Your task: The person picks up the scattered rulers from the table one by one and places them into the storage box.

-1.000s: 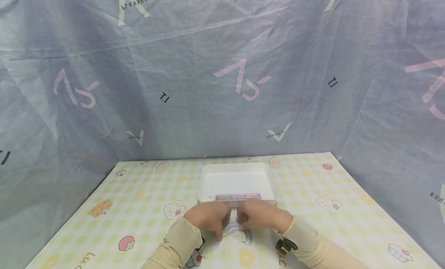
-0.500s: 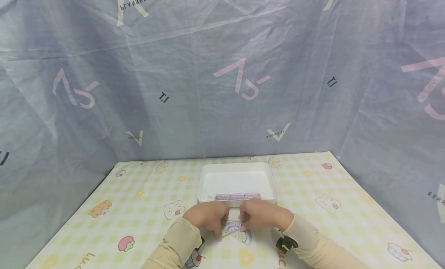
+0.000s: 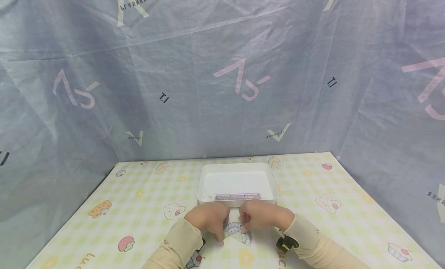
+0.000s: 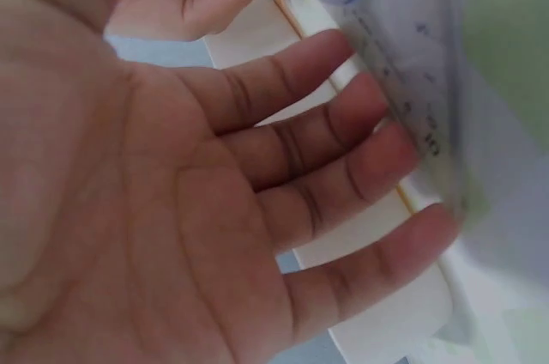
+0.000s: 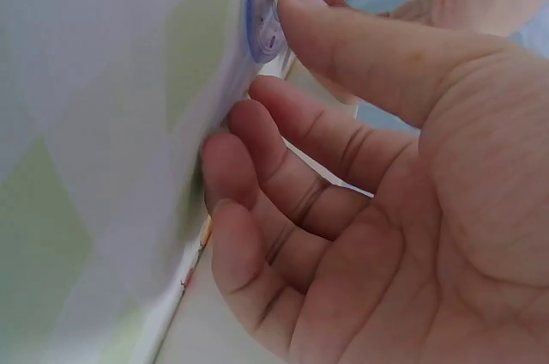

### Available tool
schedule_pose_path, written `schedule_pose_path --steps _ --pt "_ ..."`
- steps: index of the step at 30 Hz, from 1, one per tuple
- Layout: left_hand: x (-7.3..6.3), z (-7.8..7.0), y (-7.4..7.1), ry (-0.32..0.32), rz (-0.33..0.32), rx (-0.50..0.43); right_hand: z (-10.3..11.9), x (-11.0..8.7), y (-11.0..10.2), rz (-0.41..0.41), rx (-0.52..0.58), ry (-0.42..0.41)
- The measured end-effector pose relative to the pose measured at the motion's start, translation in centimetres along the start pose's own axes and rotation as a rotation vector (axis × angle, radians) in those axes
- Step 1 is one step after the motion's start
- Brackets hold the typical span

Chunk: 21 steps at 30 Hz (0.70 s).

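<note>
A clear protractor (image 3: 240, 233) with blue-grey markings lies on the tablecloth between both hands, just in front of a white tray (image 3: 234, 203). At its left end is my left hand (image 3: 211, 218), fingers only slightly bent. In the left wrist view, its fingertips (image 4: 403, 145) reach the edge of clear numbered plastic (image 4: 425, 81); whether that is a second piece, I cannot tell. On the other side my right hand (image 3: 261, 215) pinches the protractor's upper part, thumb (image 5: 334, 29) over the blue-rimmed plastic (image 5: 260, 16) and fingers curled. The left thumb is out of the left wrist view.
A pink-purple ruler (image 3: 238, 196) lies inside the tray along its near wall. The table is covered by a green-checked cloth (image 3: 146, 222) with cartoon prints. Grey fabric (image 3: 194, 87) hangs behind the table and at both sides.
My right hand has shifted slightly to the right, and the gap between the hands is a little wider. The protractor has turned or slid a little; more of its arc shows. The tray stays put.
</note>
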<state>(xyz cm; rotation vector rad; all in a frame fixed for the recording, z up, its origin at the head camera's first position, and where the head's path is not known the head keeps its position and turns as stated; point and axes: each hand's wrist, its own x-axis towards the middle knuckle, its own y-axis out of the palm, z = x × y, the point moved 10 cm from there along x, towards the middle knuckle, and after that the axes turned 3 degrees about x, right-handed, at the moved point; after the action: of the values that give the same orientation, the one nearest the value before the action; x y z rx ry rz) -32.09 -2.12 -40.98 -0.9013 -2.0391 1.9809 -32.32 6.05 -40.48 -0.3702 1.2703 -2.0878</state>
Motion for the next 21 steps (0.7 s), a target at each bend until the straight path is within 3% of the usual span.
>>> schedule_pose_path --steps 5,12,21 --pt "0.1 -0.2 -0.1 0.006 -0.004 -0.002 0.3 -0.1 0.0 0.011 -0.016 -0.029" --pt "0.2 0.0 -0.2 0.036 -0.020 -0.075 0.6 0.0 -0.4 0.007 -0.034 -0.053" --pt "0.4 0.0 -1.3 0.094 -0.070 -0.103 0.8 0.1 -1.4 -0.022 -0.073 -0.111"
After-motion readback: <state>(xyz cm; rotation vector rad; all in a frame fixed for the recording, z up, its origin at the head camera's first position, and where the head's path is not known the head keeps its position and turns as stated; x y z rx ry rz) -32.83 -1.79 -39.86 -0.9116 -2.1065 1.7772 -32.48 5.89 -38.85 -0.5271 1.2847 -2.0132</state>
